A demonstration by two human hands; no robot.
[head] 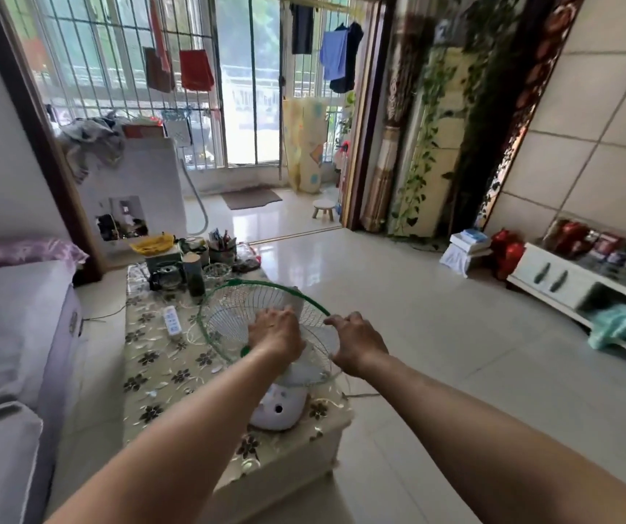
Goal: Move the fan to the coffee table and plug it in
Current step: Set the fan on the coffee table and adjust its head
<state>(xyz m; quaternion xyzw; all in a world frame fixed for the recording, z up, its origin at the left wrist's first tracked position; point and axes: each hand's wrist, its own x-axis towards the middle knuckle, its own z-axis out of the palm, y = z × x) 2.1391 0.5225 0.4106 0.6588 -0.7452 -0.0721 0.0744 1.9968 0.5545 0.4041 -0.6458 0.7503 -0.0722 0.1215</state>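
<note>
A small fan (235,315) with a green-rimmed wire cage and a white round base (279,408) stands on the near end of the coffee table (152,376), which wears a flowered cloth. My left hand (275,332) grips the top of the fan's back. My right hand (356,344) holds the cage's right rim. A white power strip (172,320) lies on the table left of the fan. A thin cord (360,395) trails off the table's right edge; its plug is not visible.
The table's far end is crowded with a pen holder (222,249), a kettle (165,276), cups and a yellow dish. A grey sofa (5,334) runs along the left. A white TV cabinet (583,293) stands at right. Shiny tiled floor lies between.
</note>
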